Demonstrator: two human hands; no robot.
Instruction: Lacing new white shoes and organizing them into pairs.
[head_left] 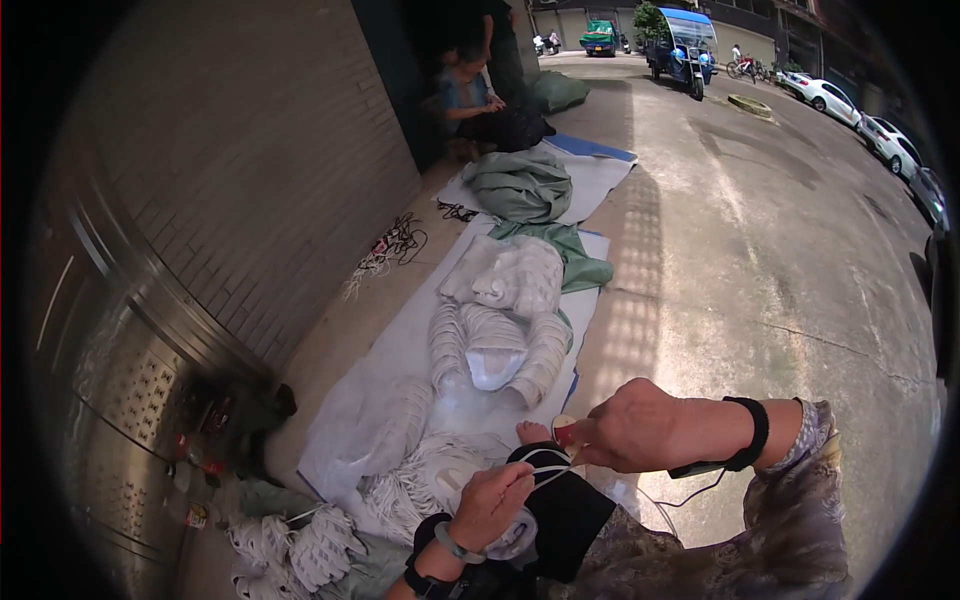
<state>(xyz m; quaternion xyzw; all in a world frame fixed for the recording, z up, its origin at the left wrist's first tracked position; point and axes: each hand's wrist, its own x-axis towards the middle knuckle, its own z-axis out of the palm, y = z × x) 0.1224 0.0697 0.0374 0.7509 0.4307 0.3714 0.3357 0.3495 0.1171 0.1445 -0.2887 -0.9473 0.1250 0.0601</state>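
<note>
A thin white cord (545, 468) runs in a loop between my two hands over my lap. My left hand (492, 508), fingers pressed together, holds one side of it. Higher and to the right, my right hand (630, 425) pinches the other end; its fingertips partly hide the cord. Beneath my left hand lies a white rolled bundle (515, 535) on dark cloth (570, 515). A small round red-and-white thing (564, 430) shows just beyond my right fingers. Loose white cords (430, 480) are heaped to the left of my left hand.
Clear-wrapped stacks of white coiled goods (500, 275) lie ahead on a pale sheet (390, 350). Green sacks (520, 185) and tangled dark cords (400, 240) are farther off. White bundles (300, 545) lie lower left. A person (465, 95) sits by the wall; a blue three-wheeler (688, 55) stands beyond.
</note>
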